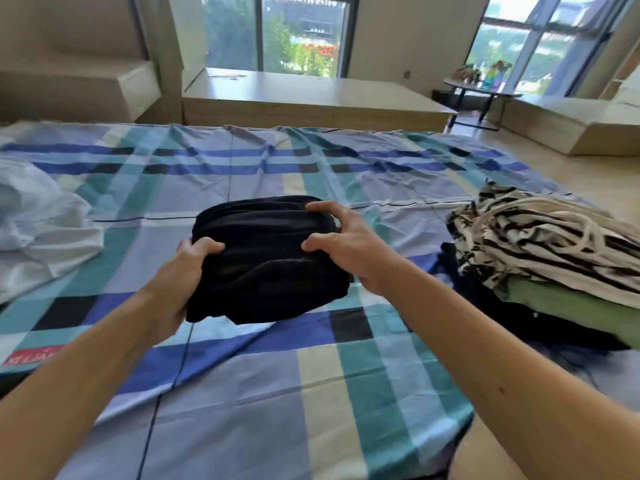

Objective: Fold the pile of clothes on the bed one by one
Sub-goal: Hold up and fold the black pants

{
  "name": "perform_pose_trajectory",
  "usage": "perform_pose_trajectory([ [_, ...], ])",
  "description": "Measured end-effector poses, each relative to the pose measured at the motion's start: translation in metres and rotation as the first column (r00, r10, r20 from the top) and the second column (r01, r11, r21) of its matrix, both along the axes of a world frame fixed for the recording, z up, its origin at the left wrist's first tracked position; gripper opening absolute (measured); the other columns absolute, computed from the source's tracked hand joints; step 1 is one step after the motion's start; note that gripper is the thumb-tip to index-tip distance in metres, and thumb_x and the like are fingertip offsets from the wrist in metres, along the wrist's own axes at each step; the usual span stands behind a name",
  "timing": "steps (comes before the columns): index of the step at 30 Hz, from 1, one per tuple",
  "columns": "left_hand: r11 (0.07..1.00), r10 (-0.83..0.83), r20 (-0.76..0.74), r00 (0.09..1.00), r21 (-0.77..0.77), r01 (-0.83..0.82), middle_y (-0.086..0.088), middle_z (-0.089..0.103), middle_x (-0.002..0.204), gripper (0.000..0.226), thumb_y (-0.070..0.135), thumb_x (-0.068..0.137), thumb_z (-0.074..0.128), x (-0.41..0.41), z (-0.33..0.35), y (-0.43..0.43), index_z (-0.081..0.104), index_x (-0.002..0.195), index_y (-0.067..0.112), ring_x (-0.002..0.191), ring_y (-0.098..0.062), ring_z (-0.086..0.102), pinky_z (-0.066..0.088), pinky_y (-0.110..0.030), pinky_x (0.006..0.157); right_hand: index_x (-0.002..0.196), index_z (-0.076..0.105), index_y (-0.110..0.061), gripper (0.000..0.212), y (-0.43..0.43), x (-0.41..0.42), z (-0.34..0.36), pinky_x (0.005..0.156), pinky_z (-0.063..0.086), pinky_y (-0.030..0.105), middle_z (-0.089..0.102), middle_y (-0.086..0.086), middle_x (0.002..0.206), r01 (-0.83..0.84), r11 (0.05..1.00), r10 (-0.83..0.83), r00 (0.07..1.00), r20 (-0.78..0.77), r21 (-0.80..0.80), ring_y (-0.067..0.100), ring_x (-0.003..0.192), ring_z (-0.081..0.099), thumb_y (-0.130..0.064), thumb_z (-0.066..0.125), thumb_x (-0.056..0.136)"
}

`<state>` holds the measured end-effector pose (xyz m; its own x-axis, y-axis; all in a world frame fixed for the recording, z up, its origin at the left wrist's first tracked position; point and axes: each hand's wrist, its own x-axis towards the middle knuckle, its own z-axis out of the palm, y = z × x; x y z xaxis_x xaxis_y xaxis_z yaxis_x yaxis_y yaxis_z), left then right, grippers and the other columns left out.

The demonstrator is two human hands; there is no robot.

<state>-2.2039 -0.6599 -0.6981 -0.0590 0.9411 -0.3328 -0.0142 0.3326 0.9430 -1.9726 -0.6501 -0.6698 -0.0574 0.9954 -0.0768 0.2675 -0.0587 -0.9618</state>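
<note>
We hold folded black garment (266, 258) over bed (311, 375): left hand (183, 271) fingers curled round its edge, right hand (346, 244) fingers clawed onto top, so folds hold together. Right of fingers: folded stack (554, 258), likely destination.

bed (242, 393), middle: folded garment (266, 258) between my left grip (176, 282) and right grip (349, 247) | left: crumpled cloth (38, 237) | right: stacked clothes (554, 254) | far right: side table (481, 89)

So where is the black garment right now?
The black garment is mid-frame in the head view over the plaid bed, gripped by the left hand and right hand, with the striped pile to its right and a white garment to its left.
</note>
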Motion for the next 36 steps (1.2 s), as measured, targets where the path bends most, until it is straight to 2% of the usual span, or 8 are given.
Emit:
perform_pose_trajectory([
  [6, 0.966, -0.21, 0.067, 0.976, 0.168, 0.196, 0.0, 0.072, 0.074, 0.029, 0.036, 0.094, 0.056, 0.173, 0.096, 0.027, 0.063, 0.112, 0.014, 0.041, -0.01, 0.062, 0.037, -0.014, 0.032, 0.128, 0.062, -0.027, 0.05, -0.024, 0.159, 0.106, 0.091, 0.058, 0.046, 0.065, 0.012, 0.123, 0.254, 0.955, -0.276, 0.95, 0.145, 0.151, 0.03, 0.104, 0.068, -0.009, 0.072, 0.083],
  [10, 0.895, -0.405, 0.082, 0.911, 0.241, 0.376, -0.008, 0.072, 0.101, 0.032, 0.034, 0.094, 0.06, 0.292, 0.147, 0.029, 0.062, 0.119, 0.013, 0.056, -0.012, 0.068, 0.045, -0.017, 0.038, 0.12, 0.066, -0.034, 0.044, -0.053, 0.268, 0.146, 0.081, 0.062, 0.041, 0.067, 0.009, 0.117, 0.446, 0.877, -0.47, 0.873, 0.127, 0.179, 0.026, 0.096, 0.071, -0.012, 0.071, 0.082],
  [15, 0.818, -0.53, -0.026, 0.847, 0.249, 0.519, -0.009, 0.07, 0.112, 0.047, 0.04, 0.093, 0.062, 0.392, 0.177, 0.035, 0.057, 0.13, 0.011, 0.092, -0.023, 0.071, 0.056, -0.029, 0.057, 0.11, 0.068, -0.032, 0.031, -0.062, 0.359, 0.153, 0.087, 0.061, 0.041, 0.069, 0.011, 0.117, 0.589, 0.789, -0.611, 0.783, 0.117, 0.175, 0.028, 0.103, 0.069, -0.016, 0.065, 0.084],
  [20, 0.782, -0.561, -0.255, 0.788, 0.149, 0.605, -0.01, 0.065, 0.103, 0.047, 0.038, 0.097, 0.06, 0.437, 0.137, 0.038, 0.052, 0.131, 0.007, 0.087, -0.026, 0.067, 0.059, -0.035, 0.06, 0.116, 0.069, -0.019, 0.03, -0.064, 0.398, 0.104, 0.076, 0.058, 0.032, 0.07, 0.017, 0.117, 0.642, 0.761, -0.646, 0.737, 0.199, 0.092, 0.025, 0.092, 0.069, -0.012, 0.062, 0.088],
  [24, 0.657, -0.207, -0.869, 0.448, 0.216, 0.723, -0.018, 0.037, 0.147, 0.081, 0.044, 0.093, 0.066, 0.434, 0.096, 0.047, 0.023, 0.154, 0.013, 0.136, -0.037, 0.039, 0.042, -0.049, 0.108, 0.129, 0.063, -0.018, 0.033, -0.061, 0.396, 0.049, 0.094, 0.048, 0.031, 0.061, 0.013, 0.132, 0.605, 0.792, -0.561, 0.662, 0.497, 0.088, 0.026, 0.113, 0.059, -0.024, 0.056, 0.097],
  [26, 0.33, 0.122, -0.898, 0.422, 0.438, 0.836, -0.011, 0.025, 0.154, 0.082, 0.035, 0.09, 0.07, 0.433, 0.103, 0.05, 0.023, 0.155, 0.023, 0.143, -0.034, 0.023, 0.034, -0.053, 0.113, 0.141, 0.054, -0.024, 0.044, -0.056, 0.395, 0.049, 0.111, 0.039, 0.038, 0.048, 0.014, 0.142, 0.594, 0.788, -0.548, 0.561, 0.621, 0.159, 0.031, 0.129, 0.049, -0.035, 0.054, 0.098],
  [29, 0.039, 0.089, -0.954, 0.287, 0.291, 0.956, -0.003, 0.027, 0.161, 0.067, 0.045, 0.094, 0.061, 0.441, 0.121, 0.056, 0.036, 0.154, 0.026, 0.15, -0.026, 0.019, 0.025, -0.053, 0.119, 0.144, 0.049, -0.029, 0.052, -0.048, 0.392, 0.07, 0.117, 0.032, 0.046, 0.038, 0.012, 0.145, 0.424, 0.855, -0.489, 0.472, 0.733, 0.298, 0.031, 0.135, 0.042, -0.036, 0.057, 0.093],
  [36, 0.218, -0.206, -0.978, 0.036, -0.01, 0.976, -0.001, 0.032, 0.16, 0.099, 0.076, 0.08, 0.058, 0.44, 0.104, 0.076, 0.018, 0.159, 0.03, 0.145, -0.026, 0.035, 0.031, -0.046, 0.118, 0.155, 0.025, -0.044, 0.071, -0.049, 0.4, 0.053, 0.115, 0.033, 0.038, 0.029, -0.003, 0.161, 0.248, 0.969, -0.181, 0.668, 0.722, 0.013, 0.023, 0.141, 0.037, -0.064, 0.053, 0.092],
])
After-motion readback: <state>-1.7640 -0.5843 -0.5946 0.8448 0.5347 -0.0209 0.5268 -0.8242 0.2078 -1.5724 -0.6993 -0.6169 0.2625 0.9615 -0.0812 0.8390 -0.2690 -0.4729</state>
